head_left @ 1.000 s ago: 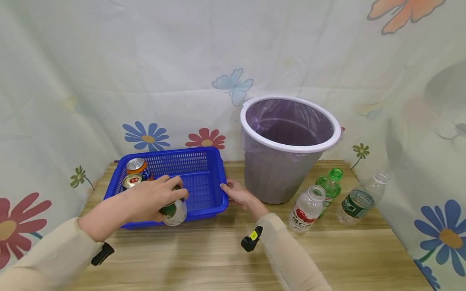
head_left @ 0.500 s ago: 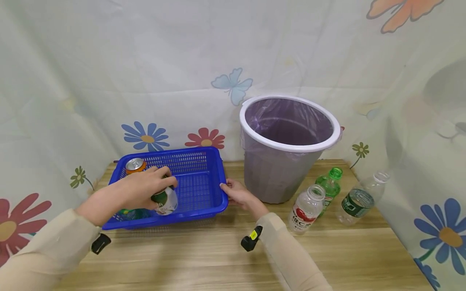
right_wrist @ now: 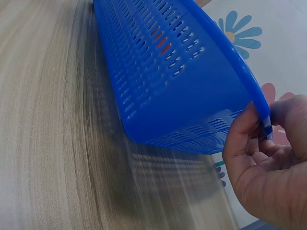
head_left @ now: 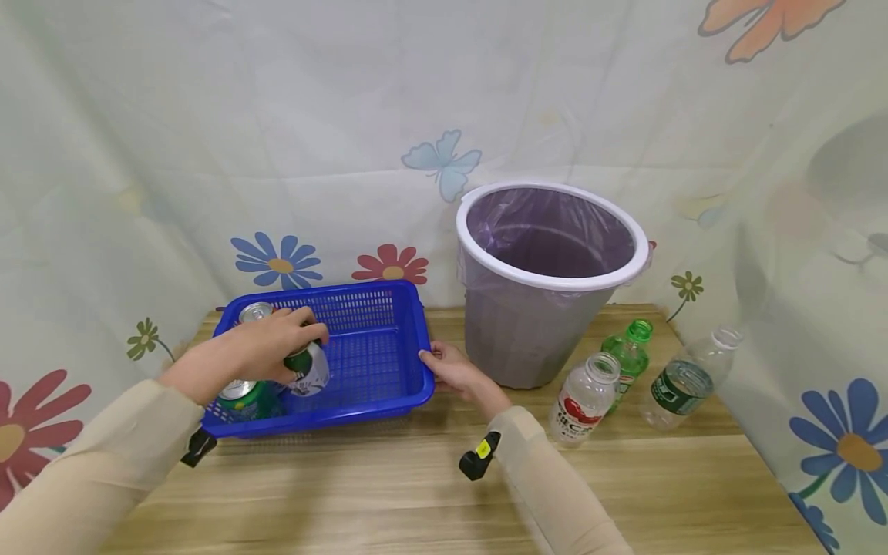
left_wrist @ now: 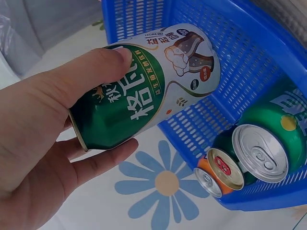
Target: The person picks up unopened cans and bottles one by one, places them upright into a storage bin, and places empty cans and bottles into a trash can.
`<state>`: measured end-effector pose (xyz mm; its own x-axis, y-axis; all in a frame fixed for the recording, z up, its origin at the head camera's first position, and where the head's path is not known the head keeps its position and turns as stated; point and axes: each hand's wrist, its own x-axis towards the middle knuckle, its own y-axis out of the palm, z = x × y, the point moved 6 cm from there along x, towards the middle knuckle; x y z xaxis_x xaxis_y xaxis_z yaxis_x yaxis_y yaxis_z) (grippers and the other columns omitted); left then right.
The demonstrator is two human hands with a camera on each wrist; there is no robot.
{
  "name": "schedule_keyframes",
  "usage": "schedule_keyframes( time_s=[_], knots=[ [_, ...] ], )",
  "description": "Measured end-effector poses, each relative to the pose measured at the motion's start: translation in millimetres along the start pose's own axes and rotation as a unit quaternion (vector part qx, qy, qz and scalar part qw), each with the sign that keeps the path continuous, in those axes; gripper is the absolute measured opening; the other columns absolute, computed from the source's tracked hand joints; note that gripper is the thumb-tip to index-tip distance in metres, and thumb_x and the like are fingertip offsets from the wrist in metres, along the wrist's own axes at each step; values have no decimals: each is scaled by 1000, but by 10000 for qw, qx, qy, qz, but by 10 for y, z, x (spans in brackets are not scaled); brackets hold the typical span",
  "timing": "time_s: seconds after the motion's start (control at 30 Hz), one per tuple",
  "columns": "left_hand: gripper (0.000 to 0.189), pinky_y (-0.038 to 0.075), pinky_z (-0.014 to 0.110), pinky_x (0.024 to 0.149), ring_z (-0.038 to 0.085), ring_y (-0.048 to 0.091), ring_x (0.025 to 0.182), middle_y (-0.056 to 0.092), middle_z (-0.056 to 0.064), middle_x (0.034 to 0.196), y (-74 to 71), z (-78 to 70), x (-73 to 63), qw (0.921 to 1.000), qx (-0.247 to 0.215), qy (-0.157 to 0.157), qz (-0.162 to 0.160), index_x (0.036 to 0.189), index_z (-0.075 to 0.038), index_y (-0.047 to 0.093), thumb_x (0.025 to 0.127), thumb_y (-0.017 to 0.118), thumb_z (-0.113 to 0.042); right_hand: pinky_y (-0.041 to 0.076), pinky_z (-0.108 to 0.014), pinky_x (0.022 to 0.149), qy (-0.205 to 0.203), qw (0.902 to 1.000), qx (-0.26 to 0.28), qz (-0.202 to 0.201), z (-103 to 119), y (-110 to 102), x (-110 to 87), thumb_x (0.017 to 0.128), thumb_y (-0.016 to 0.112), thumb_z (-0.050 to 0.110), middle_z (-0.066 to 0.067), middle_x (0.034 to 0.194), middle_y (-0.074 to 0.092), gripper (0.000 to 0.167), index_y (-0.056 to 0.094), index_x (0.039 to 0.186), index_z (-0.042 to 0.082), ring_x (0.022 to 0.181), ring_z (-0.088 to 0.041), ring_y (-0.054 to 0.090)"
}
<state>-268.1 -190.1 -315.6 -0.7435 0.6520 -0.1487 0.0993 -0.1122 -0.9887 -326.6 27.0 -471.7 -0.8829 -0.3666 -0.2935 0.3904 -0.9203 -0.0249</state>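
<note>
My left hand grips a green and white drink can over the inside of the blue plastic basket. In the left wrist view the thumb lies across the can's label and the fingers pass behind it. A green can, a gold-topped can and an orange can stand at the basket's left end. My right hand pinches the basket's right rim between thumb and fingers, as the right wrist view also shows.
Right of the basket stands a grey bin with a white rim and a clear liner. Beside it are a clear bottle with a red label, a green bottle and a clear bottle with a green label. A flowered curtain backs the table.
My left hand has carried the can leftward and slightly up, from the basket's front edge to over its left half. The green can at the front left has come into sight. My right hand stays put.
</note>
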Motion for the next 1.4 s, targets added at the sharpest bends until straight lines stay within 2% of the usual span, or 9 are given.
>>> schedule_keyframes(
  time_s=[0.37,0.6,0.83,1.1,1.27,1.4],
  knots=[
    [52,48,37,70,23,48,86,50,7,102,129,188,152,9994,-131,-260,168,114,-16,53,70,81,-19,56,-38,71,14,10000,-63,-15,-8,-8,9,98,43,19,-26,115,57,29,44,117,-2,92,-31,64],
    [52,48,40,73,23,49,86,51,8,104,174,270,258,9987,-223,-405,230,116,-14,54,70,80,-17,56,-36,70,10,10000,-38,40,-5,-3,-3,98,43,19,-27,116,57,30,44,118,-4,94,-32,64],
    [52,50,44,79,26,50,93,51,10,109,233,350,335,9973,-288,-575,341,117,-15,55,71,79,-15,56,-36,69,-8,10000,39,71,1,6,-6,98,42,18,-29,117,55,30,44,118,-5,94,-34,63],
    [52,50,47,81,29,51,96,50,14,113,307,461,422,9962,-372,-718,327,118,-13,54,72,78,-14,56,-36,69,4,10000,46,57,14,-1,-6,98,42,18,-28,118,55,33,42,121,-5,99,-37,61],
    [53,49,48,82,30,51,97,50,15,114,367,534,452,9945,-401,-886,397,121,-13,53,74,77,-14,56,-36,69,13,9999,-16,114,14,0,-5,99,41,20,-29,119,53,35,40,123,-6,101,-39,60],
    [52,49,49,83,31,50,98,49,16,116,410,597,465,9911,-552,-1115,470,122,-13,53,75,75,-12,56,-35,68,15,9999,-16,107,2,1,0,98,41,19,-29,117,55,32,42,120,-6,94,-35,63]
  ],
)
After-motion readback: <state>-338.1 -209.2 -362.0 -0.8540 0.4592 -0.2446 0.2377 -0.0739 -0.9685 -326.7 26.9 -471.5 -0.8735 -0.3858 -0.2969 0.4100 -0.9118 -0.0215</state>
